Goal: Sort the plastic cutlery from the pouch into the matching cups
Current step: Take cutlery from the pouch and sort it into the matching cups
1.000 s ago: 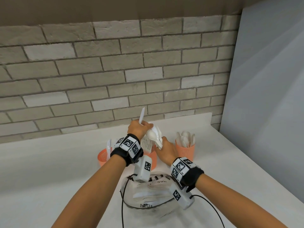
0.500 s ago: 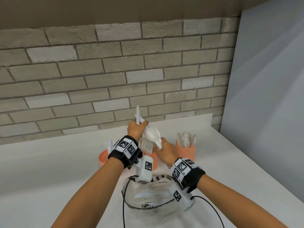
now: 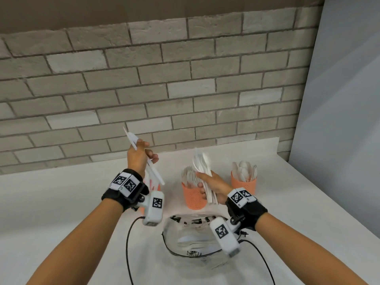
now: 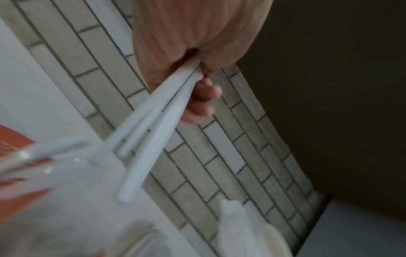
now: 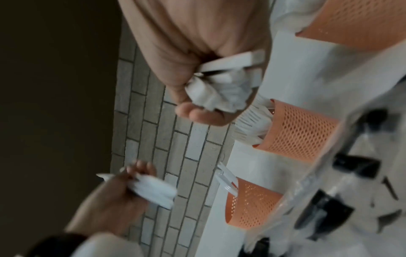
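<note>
- Knives, a few thin white plastic ones [image 3: 152, 169], sit pinched in the left hand [image 3: 138, 157]; their long axis slants from 11 o'clock above the fist to 5 o'clock below it, the handle ends pointing down.
- Directly under those lower ends, at about 6 o'clock from the grip, stands the left orange mesh plastic cup [image 5: 252, 205], mostly hidden behind the left wrist in the head view; the right wrist view shows clear knives already standing in it. My judgement is that the coming move is a short drop along that axis, and the left hand is by far the nearer one.
- The right hand [image 3: 213, 187] clasps a mixed bunch of white plastic cutlery [image 3: 202, 169], upright with the heads at 12 o'clock, just in front of the middle orange mesh cup of white forks [image 3: 194, 197].
- At 3 o'clock from that cup stands the right orange mesh cup of white spoons [image 3: 244, 185], apart from it.
- The clear plastic pouch with black print [image 3: 197, 241] lies at 6 o'clock from the cups, nearest the person, with some white pieces visible inside, so sorting looks unfinished.
- Everything rests on a plain white countertop [image 3: 61, 202]; behind it rises a grey brick wall [image 3: 164, 79], and a pale flat panel [image 3: 339, 99] closes the 3 o'clock side.
</note>
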The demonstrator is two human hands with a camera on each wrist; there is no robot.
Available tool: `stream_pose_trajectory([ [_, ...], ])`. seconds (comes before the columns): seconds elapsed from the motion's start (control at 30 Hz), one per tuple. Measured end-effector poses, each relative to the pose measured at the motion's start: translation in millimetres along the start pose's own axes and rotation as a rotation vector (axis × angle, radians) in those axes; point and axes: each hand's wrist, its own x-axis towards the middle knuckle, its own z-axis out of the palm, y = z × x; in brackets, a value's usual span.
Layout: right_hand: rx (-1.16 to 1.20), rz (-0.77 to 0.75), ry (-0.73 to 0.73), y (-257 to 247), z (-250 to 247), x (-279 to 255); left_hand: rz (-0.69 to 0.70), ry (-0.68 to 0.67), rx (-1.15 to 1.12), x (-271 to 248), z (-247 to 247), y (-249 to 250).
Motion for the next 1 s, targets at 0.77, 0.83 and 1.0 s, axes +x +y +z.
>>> stream_pose_trajectory([
  [0.77,0.323,0.146,-0.232,15.4,10.5,38.5,0.043,0.039,0.511,55.7,-49.0,-108.2],
  [0.83,0.312,0.141,-0.22,18.0,10.3,41.9,0.075,0.046,0.554,51.7,-46.6,-112.1],
  [1.0,0.315,0.146,-0.222,26.8,11.1,49.3,0.294,0.088,0.693,51.3,-39.0,-102.5],
])
